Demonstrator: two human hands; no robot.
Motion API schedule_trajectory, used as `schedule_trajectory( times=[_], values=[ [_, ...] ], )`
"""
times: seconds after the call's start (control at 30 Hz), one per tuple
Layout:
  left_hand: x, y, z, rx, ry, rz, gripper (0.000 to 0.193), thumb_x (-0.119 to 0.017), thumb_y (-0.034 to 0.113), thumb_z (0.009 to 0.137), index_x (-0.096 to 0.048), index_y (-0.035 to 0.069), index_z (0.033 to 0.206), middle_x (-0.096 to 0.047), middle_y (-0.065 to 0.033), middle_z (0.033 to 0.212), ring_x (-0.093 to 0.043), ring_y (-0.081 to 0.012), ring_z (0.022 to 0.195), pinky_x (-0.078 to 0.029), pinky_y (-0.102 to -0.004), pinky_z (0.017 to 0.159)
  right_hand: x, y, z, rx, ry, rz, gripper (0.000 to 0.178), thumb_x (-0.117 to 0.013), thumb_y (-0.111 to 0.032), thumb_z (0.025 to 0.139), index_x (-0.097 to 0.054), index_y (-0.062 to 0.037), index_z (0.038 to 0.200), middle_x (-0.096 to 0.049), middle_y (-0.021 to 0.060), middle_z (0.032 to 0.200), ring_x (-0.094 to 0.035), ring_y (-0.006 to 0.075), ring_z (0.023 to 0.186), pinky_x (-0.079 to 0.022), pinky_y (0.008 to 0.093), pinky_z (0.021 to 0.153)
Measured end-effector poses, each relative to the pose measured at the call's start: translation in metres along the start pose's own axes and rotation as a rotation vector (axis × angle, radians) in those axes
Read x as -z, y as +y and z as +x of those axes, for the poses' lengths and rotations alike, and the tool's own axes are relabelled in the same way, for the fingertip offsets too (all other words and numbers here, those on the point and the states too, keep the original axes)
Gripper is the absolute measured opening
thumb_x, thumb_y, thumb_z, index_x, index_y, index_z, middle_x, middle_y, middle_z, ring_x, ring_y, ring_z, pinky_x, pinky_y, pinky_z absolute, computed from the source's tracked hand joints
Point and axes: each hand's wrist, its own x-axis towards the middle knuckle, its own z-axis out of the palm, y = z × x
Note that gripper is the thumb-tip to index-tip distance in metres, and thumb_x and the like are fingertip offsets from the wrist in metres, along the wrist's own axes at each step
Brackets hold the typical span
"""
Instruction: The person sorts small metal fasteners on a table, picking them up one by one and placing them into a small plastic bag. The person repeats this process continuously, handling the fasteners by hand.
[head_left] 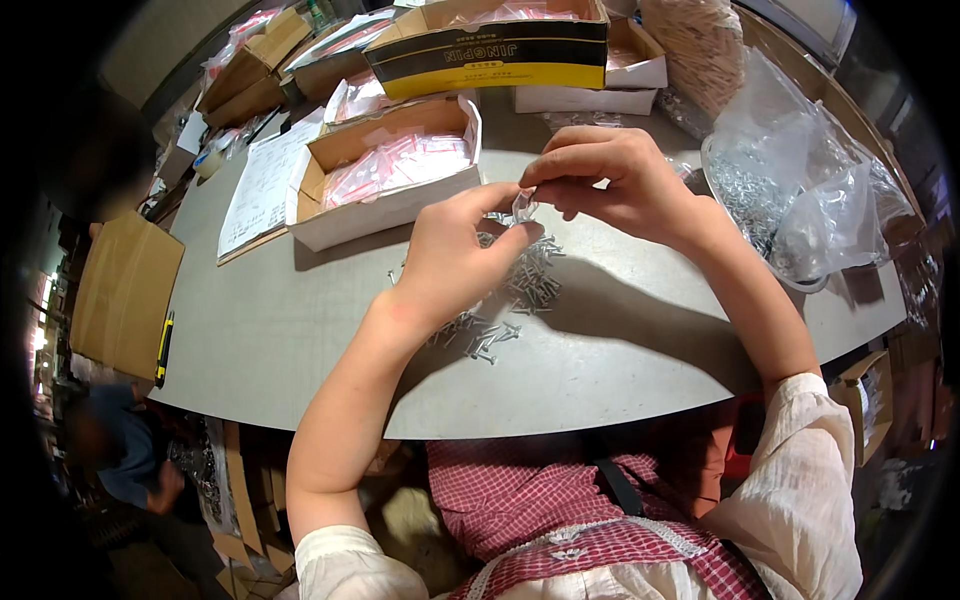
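A paper sheet (pixel 262 190) and yellow-black tool (pixel 164 348) lie apart.

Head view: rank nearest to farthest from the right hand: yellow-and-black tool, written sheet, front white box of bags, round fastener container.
1. Round fastener container, right of the right hand.
2. Front white box of bags, beyond the left hand.
3. Written sheet, left of that box.
4. Yellow-and-black tool, at the table's left edge.

Grey table (pixel 250 350) bearing loose screws (pixel 536 286), white box (pixel 390 212).
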Motion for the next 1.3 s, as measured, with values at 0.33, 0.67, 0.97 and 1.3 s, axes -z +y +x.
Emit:
schedule_trajectory(
  times=[0.33, 0.67, 0.97, 1.3],
  values=[
    [0.003, -0.009, 0.000, 0.114, -0.084, -0.274, 0.034, -0.073, 0.017, 0.087, -0.069, -0.001, 0.116, -0.074, -0.0094, 0.103, -0.069, -0.0141, 0.092, -0.054, -0.0299, 0.083, 0.006, 0.001, 0.002, 0.050, 0.010, 0.134, 0.024, -0.068, 0.007, 0.085, -0.072, -0.0023, 0.106, -0.064, 0.0133, 0.117, -0.069, 0.0242, 0.097, -0.057, 0.0343, 0.081],
    [0.011, -0.007, 0.005, 0.090, 0.060, -0.296, 0.019, -0.067, 0.012, 0.093, -0.073, -0.002, 0.104, -0.075, -0.0079, 0.095, -0.068, -0.0117, 0.088, -0.054, -0.0273, 0.079, 0.009, 0.003, 0.002, -0.287, -0.067, 0.202, 0.015, -0.067, -0.001, 0.093, -0.060, 0.0032, 0.105, -0.065, 0.0060, 0.094, -0.064, 0.0121, 0.083, -0.055, 0.0276, 0.075],
    [0.018, 0.002, 0.003, 0.216, 0.018, -0.318, 0.016, -0.071, 0.017, 0.092, -0.070, 0.002, 0.094, -0.072, -0.0031, 0.084, -0.067, -0.0085, 0.078, -0.053, -0.0246, 0.062, -0.006, -0.010, 0.002, -0.427, -0.125, 0.565, 0.030, -0.072, -0.012, 0.093, -0.056, -0.0010, 0.115, -0.064, 0.0056, 0.091, -0.063, 0.0098, 0.079, -0.055, 0.0259, 0.070],
    [0.012, 0.003, 0.000, 0.100, 0.005, -0.263, 0.011, -0.068, 0.009, 0.085, -0.066, -0.002, 0.083, -0.069, -0.0031, 0.077, -0.064, -0.0095, 0.075, -0.050, -0.0264, 0.067, -0.015, -0.011, 0.001, -0.508, -0.210, 0.600, 0.019, -0.064, -0.020, 0.100, -0.059, -0.0016, 0.101, -0.061, 0.0005, 0.088, -0.056, 0.0067, 0.080, -0.048, 0.0236, 0.070]
  ],
)
